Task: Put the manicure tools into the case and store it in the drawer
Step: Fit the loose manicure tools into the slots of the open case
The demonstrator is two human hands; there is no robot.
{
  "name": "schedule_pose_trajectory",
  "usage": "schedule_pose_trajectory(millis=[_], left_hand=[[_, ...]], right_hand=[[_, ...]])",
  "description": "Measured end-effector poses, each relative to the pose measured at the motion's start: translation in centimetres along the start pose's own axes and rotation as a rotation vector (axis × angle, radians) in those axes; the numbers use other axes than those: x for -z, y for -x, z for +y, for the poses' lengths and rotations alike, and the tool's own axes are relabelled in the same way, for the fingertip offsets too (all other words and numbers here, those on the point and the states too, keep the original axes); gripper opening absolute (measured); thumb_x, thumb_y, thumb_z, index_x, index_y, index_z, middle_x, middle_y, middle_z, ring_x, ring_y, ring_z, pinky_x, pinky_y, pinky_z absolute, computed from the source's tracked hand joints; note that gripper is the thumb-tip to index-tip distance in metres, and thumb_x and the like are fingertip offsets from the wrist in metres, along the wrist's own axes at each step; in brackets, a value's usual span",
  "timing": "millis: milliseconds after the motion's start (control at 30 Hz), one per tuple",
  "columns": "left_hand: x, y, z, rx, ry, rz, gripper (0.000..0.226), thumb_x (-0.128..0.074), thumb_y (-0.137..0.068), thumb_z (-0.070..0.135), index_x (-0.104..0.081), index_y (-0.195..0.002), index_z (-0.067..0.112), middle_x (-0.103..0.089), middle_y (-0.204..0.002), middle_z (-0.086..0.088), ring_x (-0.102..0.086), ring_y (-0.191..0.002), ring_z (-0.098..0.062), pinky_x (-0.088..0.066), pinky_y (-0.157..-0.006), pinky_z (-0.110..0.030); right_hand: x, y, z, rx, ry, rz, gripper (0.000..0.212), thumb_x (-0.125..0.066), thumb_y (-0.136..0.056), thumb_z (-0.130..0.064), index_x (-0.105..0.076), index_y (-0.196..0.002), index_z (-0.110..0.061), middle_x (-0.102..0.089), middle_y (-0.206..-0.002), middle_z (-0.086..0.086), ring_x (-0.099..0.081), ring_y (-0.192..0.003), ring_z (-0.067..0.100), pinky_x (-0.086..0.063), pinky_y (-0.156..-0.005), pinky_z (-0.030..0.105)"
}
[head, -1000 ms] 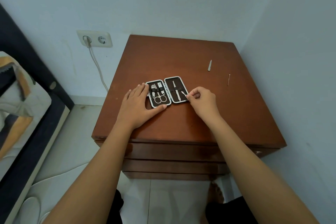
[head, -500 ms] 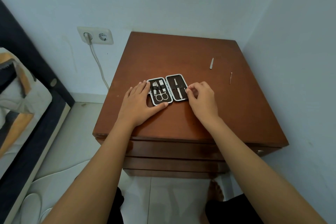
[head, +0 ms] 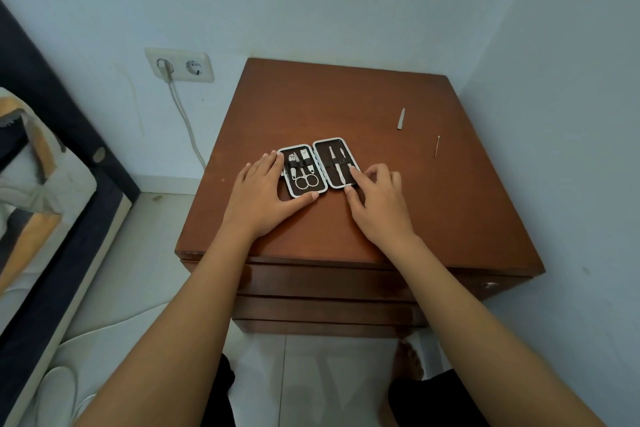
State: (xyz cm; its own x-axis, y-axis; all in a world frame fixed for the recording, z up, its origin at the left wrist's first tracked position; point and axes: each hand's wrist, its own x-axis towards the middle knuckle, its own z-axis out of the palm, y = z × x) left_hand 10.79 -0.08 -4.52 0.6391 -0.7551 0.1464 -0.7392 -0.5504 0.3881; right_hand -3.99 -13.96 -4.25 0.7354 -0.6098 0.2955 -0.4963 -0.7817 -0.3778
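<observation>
The case (head: 318, 166) lies open and flat on the desk (head: 346, 100), near its front edge, with both halves facing up. The left half carries scissors (head: 306, 181) and other small tools under an elastic strap; the right half carries two slim tools, one of them a file-like blade (head: 337, 166). The left hand (head: 263, 194) rests flat and open against the left edge of the case, thumb along the near rim, holding the case steady and gripping nothing. The right hand (head: 377, 198) has its fingers loosely curled, with one fingertip pressing at the right rim beside the slim tools; it holds no tool. Two tools remain loose on the desk, well apart from the case on the far right: a short metal tool (head: 401, 118) and a thin stick-like tool (head: 437, 146). The task is judged partly complete. Risks from this state: the loose thin tool lies nearest the right edge of the desk and a careless reach may knock it to the floor; a tool not fully seated under its strap may slip out or block closure of the case; closing before both loose tools are collected leaves the set incomplete. The drawer fronts (head: 329, 282) below appear closed.
</observation>
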Motion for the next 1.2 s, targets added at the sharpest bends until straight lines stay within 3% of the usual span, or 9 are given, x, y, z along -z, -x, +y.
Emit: schedule_pose_trajectory(millis=[67,200,333,500,767,933,1033,1133,1200], left_hand=[[0.1,0.1,0.0,0.004,0.011,0.002,0.098,-0.044,-0.076,0.075,-0.018,-0.149,0.015,-0.017,-0.158,0.0,-0.011,-0.145,-0.013,-0.004,-0.118,-0.035],[0.1,0.1,0.0,-0.001,0.019,0.001,0.098,-0.044,-0.075,0.075,-0.018,-0.149,0.016,-0.017,-0.158,0.0,-0.011,-0.145,-0.013,-0.004,-0.118,-0.034],[0.0,0.0,0.0,-0.01,0.025,0.007,0.098,-0.045,-0.075,0.074,-0.018,-0.149,0.016,-0.017,-0.158,0.0,-0.011,-0.145,-0.012,-0.003,-0.118,-0.033],[0.0,-0.1,0.0,-0.014,0.028,0.019,0.096,-0.047,-0.076,0.073,-0.019,-0.149,0.017,-0.018,-0.158,0.0,-0.012,-0.145,-0.013,-0.004,-0.118,-0.034],[0.1,-0.2,0.0,-0.009,0.014,0.006,0.099,-0.041,-0.073,0.078,-0.02,-0.149,0.018,-0.019,-0.157,0.0,-0.013,-0.145,-0.014,-0.005,-0.117,-0.035],[0.2,0.0,0.0,0.007,0.008,-0.003,0.1,-0.042,-0.073,0.079,-0.02,-0.149,0.018,-0.019,-0.158,0.001,-0.013,-0.145,-0.013,-0.006,-0.118,-0.036],[0.3,0.1,0.1,0.005,0.008,-0.007,0.099,-0.043,-0.074,0.077,-0.019,-0.149,0.017,-0.019,-0.158,0.0,-0.014,-0.145,-0.013,-0.006,-0.118,-0.035],[0.3,0.2,0.1,0.008,0.016,-0.013,0.102,-0.042,-0.071,0.079,-0.019,-0.149,0.016,-0.019,-0.158,0.0,-0.014,-0.145,-0.013,-0.006,-0.118,-0.035],[0.3,0.2,0.1,0.006,0.013,-0.016,0.103,-0.041,-0.071,0.08,-0.019,-0.149,0.016,-0.019,-0.158,0.0,-0.014,-0.145,-0.013,-0.007,-0.118,-0.035]], right_hand=[[0.0,-0.5,0.0,0.005,-0.012,-0.033,0.038,-0.047,-0.092,-0.03,-0.051,-0.127,-0.016,-0.046,-0.116,0.006,-0.039,-0.105,0.024,-0.043,-0.084,0.034],[0.5,-2.0,1.2,-0.129,-0.392,0.084,0.027,-0.05,-0.09,-0.019,-0.059,-0.115,-0.012,-0.046,-0.108,0.005,-0.051,-0.104,0.025,-0.043,-0.095,0.035],[0.5,-5.7,4.3,-0.187,-0.156,0.123,0.033,-0.049,-0.089,-0.019,-0.055,-0.12,-0.008,-0.048,-0.123,0.013,-0.043,-0.119,0.03,-0.038,-0.102,0.041],[0.1,-10.2,7.2,-0.215,0.084,-0.171,0.057,-0.034,-0.097,-0.039,-0.024,-0.145,-0.011,-0.015,-0.157,0.012,-0.009,-0.146,0.025,-0.012,-0.118,0.04],[0.2,-7.4,6.0,-0.096,0.117,-0.224,0.052,-0.028,-0.099,-0.032,-0.023,-0.145,-0.008,-0.019,-0.157,0.008,-0.013,-0.146,0.021,-0.008,-0.118,0.039],[1.3,-2.5,4.9,-0.039,-0.044,-0.116,0.043,-0.039,-0.097,-0.024,-0.041,-0.138,-0.011,-0.04,-0.148,0.005,-0.03,-0.14,0.019,-0.022,-0.114,0.034],[2.3,-0.5,4.5,-0.04,-0.197,-0.047,0.032,-0.049,-0.093,-0.019,-0.057,-0.123,-0.011,-0.055,-0.128,0.005,-0.049,-0.121,0.02,-0.038,-0.102,0.031],[2.5,0.3,4.5,-0.13,-0.274,0.08,0.02,-0.061,-0.087,-0.021,-0.064,-0.104,-0.011,-0.053,-0.105,0.002,-0.049,-0.106,0.018,-0.036,-0.087,0.021],[2.6,0.3,4.6,-0.239,-0.291,0.11,0.019,-0.066,-0.083,-0.028,-0.064,-0.095,-0.014,-0.049,-0.099,-0.002,-0.047,-0.102,0.017,-0.039,-0.085,0.024]])
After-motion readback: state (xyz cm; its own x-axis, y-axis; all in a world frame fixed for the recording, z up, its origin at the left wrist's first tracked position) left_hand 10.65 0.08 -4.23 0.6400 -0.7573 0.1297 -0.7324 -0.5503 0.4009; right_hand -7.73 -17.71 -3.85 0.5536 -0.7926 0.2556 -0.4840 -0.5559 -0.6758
